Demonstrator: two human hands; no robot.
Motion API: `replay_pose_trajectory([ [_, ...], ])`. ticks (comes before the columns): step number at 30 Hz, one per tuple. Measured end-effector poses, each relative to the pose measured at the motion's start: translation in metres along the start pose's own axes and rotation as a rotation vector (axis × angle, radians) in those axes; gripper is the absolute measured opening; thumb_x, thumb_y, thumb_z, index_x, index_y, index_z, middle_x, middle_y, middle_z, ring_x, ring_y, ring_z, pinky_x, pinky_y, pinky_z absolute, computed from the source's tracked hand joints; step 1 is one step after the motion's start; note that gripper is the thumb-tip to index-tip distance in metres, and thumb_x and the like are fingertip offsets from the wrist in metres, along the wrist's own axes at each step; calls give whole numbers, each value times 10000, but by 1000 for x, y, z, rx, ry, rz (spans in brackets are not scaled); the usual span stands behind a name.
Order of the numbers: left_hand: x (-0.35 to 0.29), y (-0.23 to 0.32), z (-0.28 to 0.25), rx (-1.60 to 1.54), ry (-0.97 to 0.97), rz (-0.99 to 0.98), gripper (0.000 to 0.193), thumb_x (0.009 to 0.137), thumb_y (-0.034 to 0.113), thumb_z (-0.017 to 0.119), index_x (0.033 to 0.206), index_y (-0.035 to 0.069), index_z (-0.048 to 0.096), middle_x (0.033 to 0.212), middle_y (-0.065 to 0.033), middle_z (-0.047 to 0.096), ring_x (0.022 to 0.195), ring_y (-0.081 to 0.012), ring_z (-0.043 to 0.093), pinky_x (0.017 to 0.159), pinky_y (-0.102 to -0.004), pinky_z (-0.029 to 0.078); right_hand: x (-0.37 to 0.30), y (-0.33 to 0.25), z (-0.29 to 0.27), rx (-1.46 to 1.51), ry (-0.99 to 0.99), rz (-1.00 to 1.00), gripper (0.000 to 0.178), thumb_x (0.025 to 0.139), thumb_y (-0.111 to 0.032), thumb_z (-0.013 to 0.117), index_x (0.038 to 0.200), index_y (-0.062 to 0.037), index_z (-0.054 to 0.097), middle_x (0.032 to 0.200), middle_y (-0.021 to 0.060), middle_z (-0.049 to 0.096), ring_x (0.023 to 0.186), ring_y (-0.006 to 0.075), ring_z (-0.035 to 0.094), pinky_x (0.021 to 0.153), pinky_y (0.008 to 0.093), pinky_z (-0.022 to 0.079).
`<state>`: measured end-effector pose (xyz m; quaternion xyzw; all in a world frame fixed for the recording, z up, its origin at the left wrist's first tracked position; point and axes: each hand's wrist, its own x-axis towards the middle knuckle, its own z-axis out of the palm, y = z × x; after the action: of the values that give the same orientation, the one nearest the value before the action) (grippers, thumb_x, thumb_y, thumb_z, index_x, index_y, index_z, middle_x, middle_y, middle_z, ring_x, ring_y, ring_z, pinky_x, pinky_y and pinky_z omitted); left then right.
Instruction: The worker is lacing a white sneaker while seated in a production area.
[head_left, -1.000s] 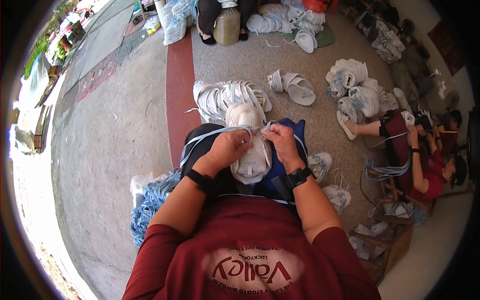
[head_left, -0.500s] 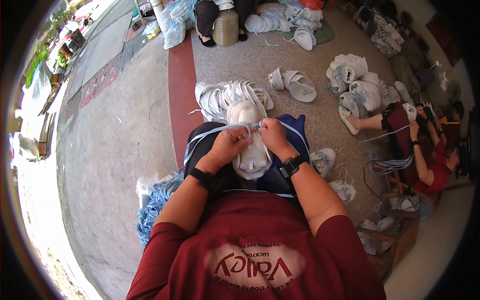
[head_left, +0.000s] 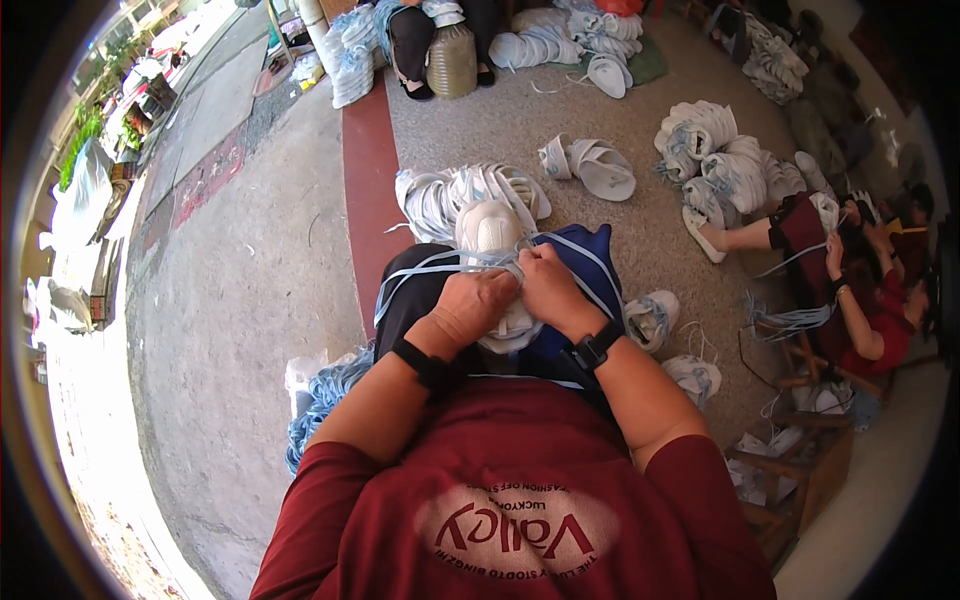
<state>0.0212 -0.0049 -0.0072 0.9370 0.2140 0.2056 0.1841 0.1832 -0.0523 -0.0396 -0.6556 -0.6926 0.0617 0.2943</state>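
A white shoe upper [head_left: 488, 228] rests on my lap, its rounded toe pointing away from me. A light-blue shoelace [head_left: 425, 268] runs across it, with long strands looping over both of my thighs. Over the lacing area, my left hand [head_left: 478, 303] is closed in a pinch on the lace, fingertips hidden behind the knuckles. Right beside it, nearly touching, my right hand [head_left: 552, 288] pinches the lace close to the eyelets. Both hands cover the middle of the upper, and its heel end shows below them.
A stacked row of white uppers [head_left: 470, 188] lies just beyond my knees, with a smaller stack [head_left: 590, 168] to its right. Blue laces [head_left: 330, 395] hang in a bundle at my left. A co-worker [head_left: 860, 290] sits at the right beside heaped uppers [head_left: 715, 160].
My left hand has moved right and slightly down, up against my right hand. More lace strands now lie across the upper to the left. My right hand has shifted slightly down.
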Motion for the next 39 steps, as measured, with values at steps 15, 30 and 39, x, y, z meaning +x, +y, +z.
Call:
replay_pose_trajectory([
  [15,16,5,15,116,127,-249,79,771,180,598,788,115,640,802,-45,590,706,-260,606,609,-359,496,12,10,-3,340,15,275,109,625,-41,554,700,-9,626,692,218,580,679,364,596,594,399,450],
  [30,-10,43,-24,201,-455,-210,96,761,120,593,705,46,612,721,-110,612,677,-229,623,600,-341,490,9,3,-6,347,151,341,94,615,-67,608,677,-4,640,686,184,611,669,336,612,609,385,476],
  [39,-55,-28,-38,-1635,427,-812,168,837,165,654,717,84,568,573,63,443,458,-32,322,410,-190,253,20,-37,-11,232,7,-83,54,718,-71,601,750,-37,628,715,153,587,695,350,578,647,412,464],
])
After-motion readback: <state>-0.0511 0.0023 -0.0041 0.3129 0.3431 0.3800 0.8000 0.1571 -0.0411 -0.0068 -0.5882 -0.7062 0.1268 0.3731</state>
